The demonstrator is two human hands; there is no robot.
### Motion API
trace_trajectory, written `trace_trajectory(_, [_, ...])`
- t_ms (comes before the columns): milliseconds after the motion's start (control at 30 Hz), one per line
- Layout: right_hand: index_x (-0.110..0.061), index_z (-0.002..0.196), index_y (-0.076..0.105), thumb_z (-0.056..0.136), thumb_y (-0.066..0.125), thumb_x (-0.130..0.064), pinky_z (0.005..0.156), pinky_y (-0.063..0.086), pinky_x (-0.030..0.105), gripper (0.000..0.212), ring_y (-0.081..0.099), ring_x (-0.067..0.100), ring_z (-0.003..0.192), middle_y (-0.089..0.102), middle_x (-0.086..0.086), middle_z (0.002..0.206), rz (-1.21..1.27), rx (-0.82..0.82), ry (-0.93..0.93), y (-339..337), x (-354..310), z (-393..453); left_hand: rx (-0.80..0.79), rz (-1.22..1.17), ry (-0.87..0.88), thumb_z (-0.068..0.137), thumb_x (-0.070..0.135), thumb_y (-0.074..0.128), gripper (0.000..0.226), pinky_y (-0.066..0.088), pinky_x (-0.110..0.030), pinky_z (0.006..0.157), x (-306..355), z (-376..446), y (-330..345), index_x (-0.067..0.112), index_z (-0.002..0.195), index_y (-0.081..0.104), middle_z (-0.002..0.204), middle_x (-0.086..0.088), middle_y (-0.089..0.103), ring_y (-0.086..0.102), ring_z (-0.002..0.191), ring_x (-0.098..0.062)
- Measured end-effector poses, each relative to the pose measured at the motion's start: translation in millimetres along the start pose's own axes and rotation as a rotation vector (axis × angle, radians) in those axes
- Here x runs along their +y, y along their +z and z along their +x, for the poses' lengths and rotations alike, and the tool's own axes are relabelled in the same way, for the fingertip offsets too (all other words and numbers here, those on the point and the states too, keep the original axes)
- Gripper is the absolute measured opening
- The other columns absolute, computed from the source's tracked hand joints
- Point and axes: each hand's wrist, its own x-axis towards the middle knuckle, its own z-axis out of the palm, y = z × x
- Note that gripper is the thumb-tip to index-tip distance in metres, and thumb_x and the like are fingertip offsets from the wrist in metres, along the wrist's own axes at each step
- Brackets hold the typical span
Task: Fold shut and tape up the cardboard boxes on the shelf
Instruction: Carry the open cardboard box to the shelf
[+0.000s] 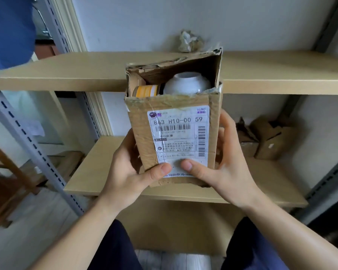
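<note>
With the box [174,133] held up in front of the shelf [66,75], left hand [129,172] and right hand [222,168] both gripping its base — thumbs on the label [180,137] — I'd steady it, then fold the raised flap [183,69] down over the bowl [187,82].

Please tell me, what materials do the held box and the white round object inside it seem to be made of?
Brown box with a shipping label: corrugated cardboard, matte, with torn fluted edges at its open top. White rounded object: probably glazed ceramic, perhaps glossy plastic; it shows smooth, soft highlights.
</note>
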Motion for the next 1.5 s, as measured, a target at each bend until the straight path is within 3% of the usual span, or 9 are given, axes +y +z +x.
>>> trace_trajectory(300, [-0.028, 0.152, 0.033, 0.071, 0.092, -0.034, 0.104, 0.051, 0.048, 0.101, 0.058, 0.02, 0.129, 0.063, -0.01, 0.134, -0.014, -0.062, 0.148, -2, 60, -10, -0.014, 0.162, -0.096, 0.08, 0.026, 0.083, 0.065, 0.053, -0.037, 0.103, -54, -6, 6, 0.013, 0.136, 0.052, 0.13, -0.004, 0.07, 0.065, 0.125, -0.026])
trace_trajectory(567, [-0.027, 0.151, 0.035, 0.071, 0.093, -0.026, 0.105, 0.051, 0.041, 0.098, 0.059, 0.012, 0.129, 0.064, -0.008, 0.136, 0.015, -0.06, 0.266, -6, 109, -17, -0.117, 0.231, -0.228, 0.087, 0.009, 0.08, 0.059, 0.053, -0.021, 0.097, -115, 4, 16, 0.024, 0.135, 0.05, 0.129, 0.012, 0.07, 0.065, 0.122, -0.01])
trace_trajectory(667, [-0.028, 0.15, 0.034, 0.07, 0.095, -0.025, 0.099, 0.054, 0.037, 0.1, 0.062, 0.011, 0.125, 0.065, -0.01, 0.132, 0.021, -0.056, 0.33, -10, 129, -19, -0.133, 0.258, -0.316, 0.09, 0.012, 0.078, 0.05, 0.053, -0.028, 0.1, -140, 7, 22, 0.025, 0.131, 0.053, 0.126, 0.017, 0.071, 0.066, 0.12, -0.006])
trace_trajectory(767, [-0.034, 0.149, 0.032, 0.07, 0.096, -0.026, 0.076, 0.058, 0.032, 0.102, 0.065, 0.017, 0.119, 0.066, -0.008, 0.128, 0.041, -0.061, 0.393, -16, 147, -18, -0.141, 0.327, -0.396, 0.086, 0.038, 0.077, 0.051, 0.051, -0.044, 0.107, -157, 13, 30, 0.028, 0.13, 0.055, 0.128, 0.015, 0.07, 0.065, 0.122, -0.008])
trace_trajectory(933, [-0.029, 0.148, 0.033, 0.067, 0.095, -0.031, 0.081, 0.059, 0.033, 0.102, 0.063, 0.014, 0.121, 0.066, -0.01, 0.127, 0.02, -0.056, 0.444, -24, 175, -17, -0.153, 0.41, -0.444, 0.096, 0.013, 0.071, 0.036, 0.043, -0.002, 0.085, -180, 19, 54, 0.041, 0.106, 0.051, 0.11, 0.029, 0.059, 0.059, 0.103, 0.014])
trace_trajectory(1033, [-0.027, 0.148, 0.034, 0.066, 0.094, -0.033, 0.08, 0.059, 0.036, 0.101, 0.064, 0.016, 0.12, 0.066, -0.009, 0.127, 0.026, -0.062, 0.482, -25, 191, -25, -0.135, 0.435, -0.447, 0.095, 0.004, 0.069, 0.038, 0.038, 0.003, 0.079, -195, 12, 61, 0.029, 0.115, 0.049, 0.108, 0.029, 0.053, 0.053, 0.095, 0.028])
trace_trajectory(1133, [-0.028, 0.139, 0.039, 0.072, 0.092, -0.019, 0.06, 0.058, 0.033, 0.085, 0.069, 0.028, 0.108, 0.068, 0.001, 0.122, 0.077, -0.059, 0.517, -27, 201, -29, -0.124, 0.448, -0.431, 0.094, 0.011, 0.072, 0.044, 0.039, 0.0, 0.081, -203, 13, 63, 0.024, 0.127, 0.048, 0.109, 0.033, 0.053, 0.054, 0.101, 0.023])
trace_trajectory(1300, [-0.031, 0.132, 0.045, 0.074, 0.091, -0.013, 0.058, 0.059, 0.034, 0.076, 0.07, 0.028, 0.102, 0.07, 0.0, 0.118, 0.031, -0.064, 0.534, -41, 213, -22, -0.1, 0.42, -0.398, 0.086, 0.016, 0.08, 0.063, 0.042, -0.004, 0.084, -209, 25, 74, 0.023, 0.14, 0.048, 0.112, 0.037, 0.06, 0.054, 0.107, 0.022])
trace_trajectory(1500, [-0.026, 0.131, 0.05, 0.073, 0.091, -0.009, 0.061, 0.06, 0.038, 0.073, 0.073, 0.022, 0.101, 0.074, -0.002, 0.117, -0.075, -0.025, 0.571, -75, 227, -17, -0.099, 0.421, -0.349, 0.071, 0.035, 0.083, 0.078, 0.051, -0.044, 0.106, -217, 49, 104, 0.04, 0.139, 0.044, 0.132, 0.025, 0.061, 0.058, 0.125, -0.002])
